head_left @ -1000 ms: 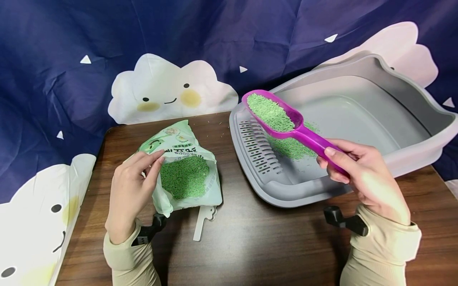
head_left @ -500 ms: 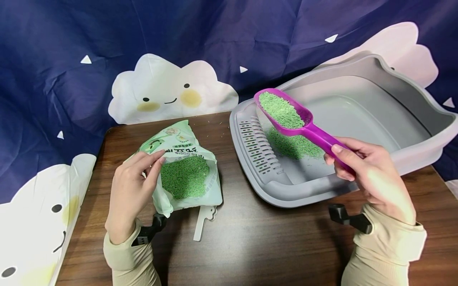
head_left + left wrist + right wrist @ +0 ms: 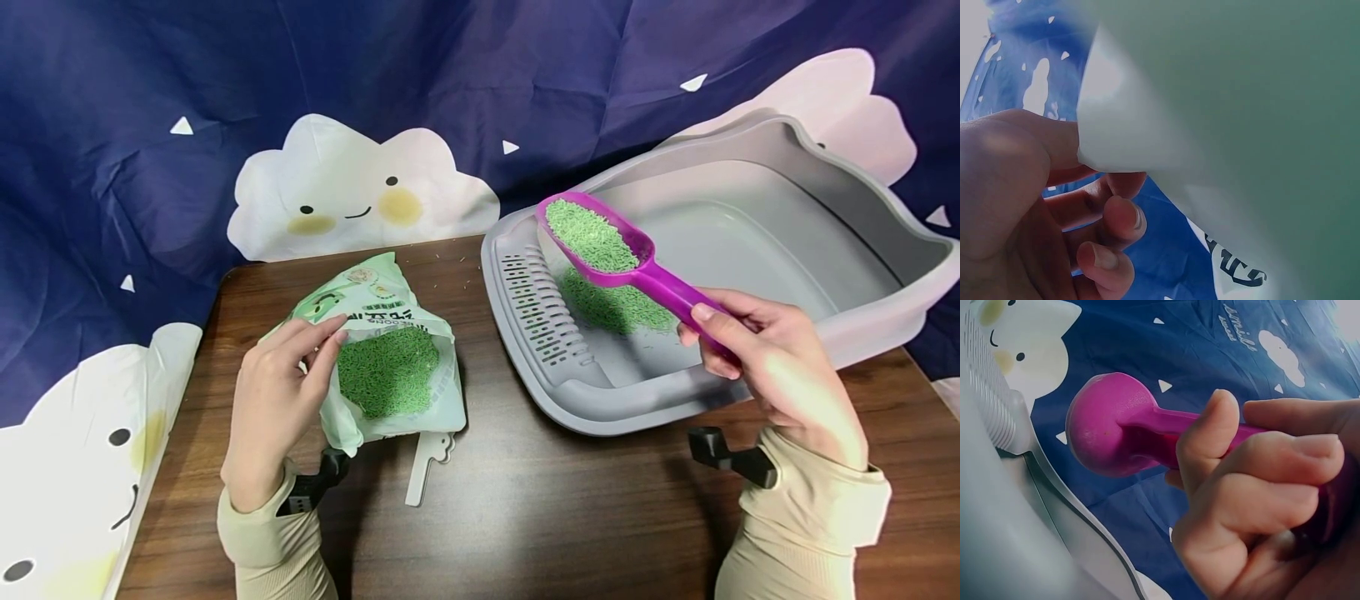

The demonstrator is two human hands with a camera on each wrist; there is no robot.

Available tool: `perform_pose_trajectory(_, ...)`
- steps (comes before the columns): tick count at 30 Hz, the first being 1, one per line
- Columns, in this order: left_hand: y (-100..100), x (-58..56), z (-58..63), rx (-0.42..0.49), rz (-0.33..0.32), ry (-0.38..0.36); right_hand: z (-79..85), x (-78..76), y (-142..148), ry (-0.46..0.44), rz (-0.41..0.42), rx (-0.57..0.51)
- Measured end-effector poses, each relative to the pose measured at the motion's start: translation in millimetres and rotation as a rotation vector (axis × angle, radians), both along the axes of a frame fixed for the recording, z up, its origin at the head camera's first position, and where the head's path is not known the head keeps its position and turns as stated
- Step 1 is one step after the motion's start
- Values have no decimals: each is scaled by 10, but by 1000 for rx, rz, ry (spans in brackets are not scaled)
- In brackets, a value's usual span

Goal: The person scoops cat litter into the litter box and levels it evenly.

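Observation:
My right hand (image 3: 780, 358) grips the handle of a purple scoop (image 3: 671, 292), fingers curled round it in the right wrist view. The scoop's bowl, heaped with light green pellets (image 3: 588, 237), hangs over the grey litter box (image 3: 600, 421). Beneath it, a small pile of green cat litter (image 3: 618, 308) lies on the box floor beside the slotted ledge. On the left, my left hand (image 3: 281, 392) pinches the edge of an open pale green litter bag (image 3: 446, 396), its thumb hidden behind the bag edge in the left wrist view. Green pellets fill the bag's mouth.
A small pale flat tool with a cloud-shaped end (image 3: 427, 467) lies partly under the bag on the wooden table (image 3: 510, 517). A few stray pellets are scattered near the table's back edge. A dark blue curtain (image 3: 450, 58) with clouds hangs behind.
My right hand has carried the loaded scoop slightly to the right over the litter box, with little shift in the last half second. My left hand and the bag stay put.

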State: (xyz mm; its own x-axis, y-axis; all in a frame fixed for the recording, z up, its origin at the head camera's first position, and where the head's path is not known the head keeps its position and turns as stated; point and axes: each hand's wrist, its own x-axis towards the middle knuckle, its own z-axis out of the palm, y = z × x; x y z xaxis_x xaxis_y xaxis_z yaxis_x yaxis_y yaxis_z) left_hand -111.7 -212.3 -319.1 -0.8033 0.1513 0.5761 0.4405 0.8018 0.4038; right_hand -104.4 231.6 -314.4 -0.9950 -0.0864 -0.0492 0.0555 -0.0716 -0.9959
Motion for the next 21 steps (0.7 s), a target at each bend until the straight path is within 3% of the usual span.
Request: perform_pose_trajectory(21,1,3,-4,-6,3,2,-23,7,216,-78,-89,116)
